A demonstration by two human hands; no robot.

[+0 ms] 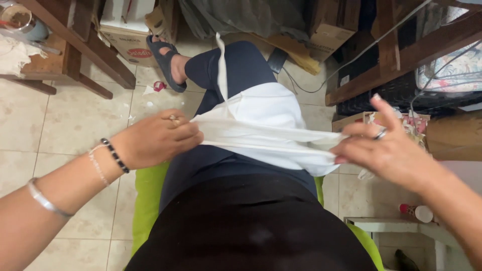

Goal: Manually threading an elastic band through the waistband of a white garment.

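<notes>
White cloth (266,125) stretched over the lap between both hands. Left hand (155,138) fingers pinched on one edge, right hand (389,150) fingers pinching the other. Light, limp, likely slips; grip hems.

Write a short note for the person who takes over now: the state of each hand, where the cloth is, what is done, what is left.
Left hand: shut on one end of the white cloth.
Right hand: pinches the other end, index finger raised.
Cloth: stretched between both hands over the lap, partly bunched; a thin strip runs up along the leg.
Done: cloth gripped and pulled taut.
Left: cannot tell from this view.
</notes>
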